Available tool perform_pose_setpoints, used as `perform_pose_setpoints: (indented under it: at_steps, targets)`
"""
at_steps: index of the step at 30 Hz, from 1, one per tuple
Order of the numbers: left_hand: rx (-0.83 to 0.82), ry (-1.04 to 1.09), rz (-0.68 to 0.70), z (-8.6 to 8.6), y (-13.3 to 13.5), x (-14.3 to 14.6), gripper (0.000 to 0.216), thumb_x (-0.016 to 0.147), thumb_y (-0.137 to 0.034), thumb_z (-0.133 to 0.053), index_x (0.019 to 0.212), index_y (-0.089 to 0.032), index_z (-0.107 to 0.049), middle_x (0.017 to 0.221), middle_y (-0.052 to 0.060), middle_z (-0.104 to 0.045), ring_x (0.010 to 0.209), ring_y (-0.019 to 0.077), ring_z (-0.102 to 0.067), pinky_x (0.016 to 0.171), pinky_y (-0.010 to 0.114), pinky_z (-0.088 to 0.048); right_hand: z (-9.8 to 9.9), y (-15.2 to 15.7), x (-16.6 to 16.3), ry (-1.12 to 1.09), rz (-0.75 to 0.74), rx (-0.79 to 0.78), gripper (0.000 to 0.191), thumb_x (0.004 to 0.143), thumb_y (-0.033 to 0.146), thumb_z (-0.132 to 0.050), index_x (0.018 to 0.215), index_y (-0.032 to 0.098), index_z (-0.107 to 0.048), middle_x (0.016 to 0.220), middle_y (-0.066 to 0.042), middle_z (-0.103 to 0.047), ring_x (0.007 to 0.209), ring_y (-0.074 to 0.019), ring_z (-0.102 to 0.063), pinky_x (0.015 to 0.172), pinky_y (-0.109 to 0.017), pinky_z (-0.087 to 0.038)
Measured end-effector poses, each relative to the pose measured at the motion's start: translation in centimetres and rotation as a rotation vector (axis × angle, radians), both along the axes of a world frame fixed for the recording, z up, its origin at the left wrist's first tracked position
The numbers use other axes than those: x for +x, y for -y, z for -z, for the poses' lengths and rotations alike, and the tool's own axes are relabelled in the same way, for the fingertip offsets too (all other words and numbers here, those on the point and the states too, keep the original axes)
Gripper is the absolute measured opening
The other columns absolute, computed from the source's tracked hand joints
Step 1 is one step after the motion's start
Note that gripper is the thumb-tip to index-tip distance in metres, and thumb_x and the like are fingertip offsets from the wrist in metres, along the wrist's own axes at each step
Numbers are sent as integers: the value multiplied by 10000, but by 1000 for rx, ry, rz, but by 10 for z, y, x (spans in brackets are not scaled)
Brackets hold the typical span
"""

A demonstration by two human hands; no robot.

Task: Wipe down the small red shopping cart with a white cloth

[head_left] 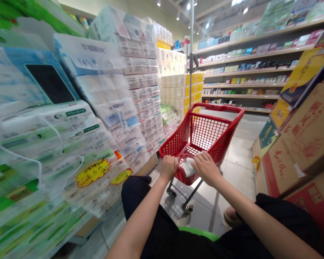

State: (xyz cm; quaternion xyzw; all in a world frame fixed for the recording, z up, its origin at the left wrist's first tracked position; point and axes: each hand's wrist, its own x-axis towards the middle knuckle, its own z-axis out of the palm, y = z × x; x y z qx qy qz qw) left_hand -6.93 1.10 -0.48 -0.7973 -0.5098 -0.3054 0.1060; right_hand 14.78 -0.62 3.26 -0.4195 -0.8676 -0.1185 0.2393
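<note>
Red cart (205, 133) gripped; yellow tags (93, 173) blurred.

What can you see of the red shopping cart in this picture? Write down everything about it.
The red shopping cart is a small basket of red plastic mesh with a thick rim and a handle bar at its far end. It is carried on a dark metal frame with small wheels. It stands upright on the pale tiled floor of the aisle. The left hand grips its near rim, and the right hand presses a white cloth against the same rim.
</note>
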Motion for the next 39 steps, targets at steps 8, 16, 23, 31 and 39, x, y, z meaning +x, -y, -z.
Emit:
perform_pose_setpoints:
  at_steps: [8, 16, 23, 31, 39]
  targets:
    - [-57, -111, 3, -8, 5, 40, 351, 996, -268, -312, 779, -187, -576, 770, 42, -624, 762, 192, -560, 774, 350, -390, 19, 12, 17, 67, -57, 95, 234, 961, 385, -444, 991, 204, -589, 965, -66, -617, 1015, -225, -518, 1112, -462, -279]
    - [-18, -177, 401, -34, -12, 13, 406, 846, -551, -605, 1077, -217, -613, 1259, 73, -572, 1286, 254, -444, 1147, 456, -261, 10, 0, 97, 84, -81, 35, 292, 972, 414, -411, 1084, 216, -594, 1009, -63, -635, 1033, -212, -555, 1108, -454, -302]
    - [-41, -180, 399, -10, -39, 7, 330, 796, -445, -705, 977, -183, -616, 1110, 92, -626, 1292, 254, -440, 1178, 500, -232, 12, 1, 71, 173, 107, 84, 326, 977, 435, -397, 948, 182, -599, 914, -91, -645, 886, -225, -559, 897, -391, -366]
    - [-70, -89, 363, -3, -27, 13, 270, 784, -205, -686, 1034, -173, -588, 1143, 101, -620, 1336, 257, -413, 1184, 507, -230, 22, -11, -16, 155, 169, 23, 300, 978, 428, -417, 911, 177, -566, 823, -78, -645, 773, -199, -579, 643, -310, -288]
    - [-103, -25, 489, -21, -21, -9, 363, 798, -424, -707, 1048, -208, -558, 1258, 83, -580, 1352, 245, -402, 1160, 463, -312, 20, -8, 39, 159, 68, 81, 340, 977, 478, -404, 884, 193, -565, 817, -45, -652, 725, -163, -572, 659, -299, -293]
